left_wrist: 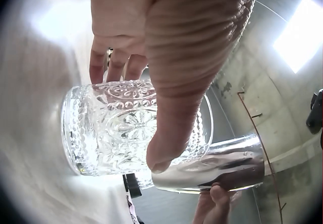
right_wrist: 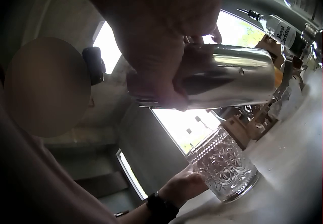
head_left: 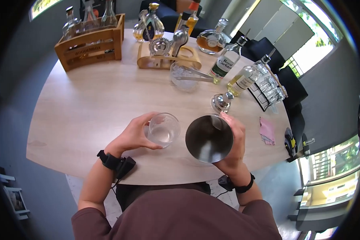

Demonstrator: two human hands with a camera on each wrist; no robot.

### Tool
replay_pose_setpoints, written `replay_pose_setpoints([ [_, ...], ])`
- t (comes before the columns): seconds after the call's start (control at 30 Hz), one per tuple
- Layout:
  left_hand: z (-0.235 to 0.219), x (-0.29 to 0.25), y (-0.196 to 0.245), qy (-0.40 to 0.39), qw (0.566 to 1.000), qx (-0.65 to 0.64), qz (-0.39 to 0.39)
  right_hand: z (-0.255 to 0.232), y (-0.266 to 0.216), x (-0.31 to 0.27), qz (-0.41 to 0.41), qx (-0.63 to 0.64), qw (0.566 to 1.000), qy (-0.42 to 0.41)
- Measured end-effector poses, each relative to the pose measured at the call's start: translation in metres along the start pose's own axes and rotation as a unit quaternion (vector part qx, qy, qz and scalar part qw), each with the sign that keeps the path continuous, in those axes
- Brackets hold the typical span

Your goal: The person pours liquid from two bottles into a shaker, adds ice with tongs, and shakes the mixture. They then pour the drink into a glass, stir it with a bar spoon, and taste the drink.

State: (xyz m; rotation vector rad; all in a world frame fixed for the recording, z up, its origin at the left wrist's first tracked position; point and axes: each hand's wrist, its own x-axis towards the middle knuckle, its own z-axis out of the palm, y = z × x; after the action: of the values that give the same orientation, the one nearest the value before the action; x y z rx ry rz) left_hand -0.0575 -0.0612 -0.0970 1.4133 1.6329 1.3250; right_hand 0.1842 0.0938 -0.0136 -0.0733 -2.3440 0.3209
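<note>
Near the table's front edge, by head view: grips the glass with the left hand; holds the tin in the right hand, just beside but apart, mouth upward. By left wrist view: clasps the glass round its patterned wall, with the tin beyond. By right wrist view: clamps the tin, raised off the table, with the glass past it.

A clear embossed glass is beside a shiny metal tin.

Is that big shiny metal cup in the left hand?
No, the right hand holds the metal shaker tin, while the left hand grips the embossed glass tumbler.
</note>
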Motion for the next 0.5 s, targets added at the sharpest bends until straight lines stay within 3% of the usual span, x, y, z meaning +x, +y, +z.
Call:
replay_pose_setpoints([
  [0.23,0.001,-0.003,-0.007,0.003,1.000,-0.010,0.023,-0.002,0.002,0.012,0.003,-0.040,0.998,-0.054],
  [0.33,0.000,-0.004,-0.008,-0.008,0.999,0.013,0.030,-0.007,0.001,0.017,0.043,-0.061,0.994,-0.081],
  [0.5,0.001,-0.003,-0.014,0.004,0.996,0.010,0.085,-0.014,-0.003,0.034,0.011,-0.108,0.989,-0.096],
])
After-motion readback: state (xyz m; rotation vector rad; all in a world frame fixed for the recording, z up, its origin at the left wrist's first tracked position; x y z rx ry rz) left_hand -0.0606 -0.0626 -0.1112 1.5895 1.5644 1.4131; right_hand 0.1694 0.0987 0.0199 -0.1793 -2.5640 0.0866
